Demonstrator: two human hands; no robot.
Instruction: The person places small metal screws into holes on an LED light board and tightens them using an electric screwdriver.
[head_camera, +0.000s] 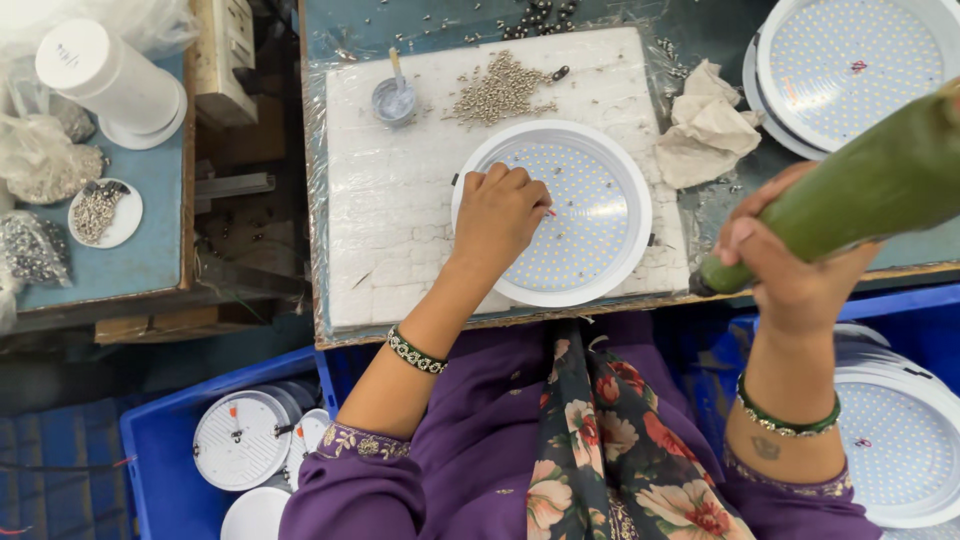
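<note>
A worktop (420, 45) covered by a white foam pad (400, 220) under clear plastic film carried the work, with blue crates (160, 440) of finished round lamps below on either side. At the pad's centre lay a round white LED panel light (610, 250), face up, its dotted diode board showing, its near rim close to the worktop's front edge. The person's left hand (497, 215) rested on the left half of the panel, fingers (520, 185) pinched narrowly together around something small with a red tip, too small to tell more. The right hand (790, 270) was closed around a green powered screwdriver (860, 190), its dark tip hanging just off the worktop's front edge, to the right of the panel and clear of it. Crumpled paper (705, 125) lay beyond the panel on the right, and a second panel (850, 65) sat at the far right corner. A heap of small metal screws (500, 90) and a little round dish (395, 100) with a stick in it stood on the pad's far side, within reach. Judged from this layout, good work here would mean steadying the panel flat with the left hand, seating the small part squarely, and bringing the driver down upright rather than slanted, keeping fingertips away from the bit.
</note>
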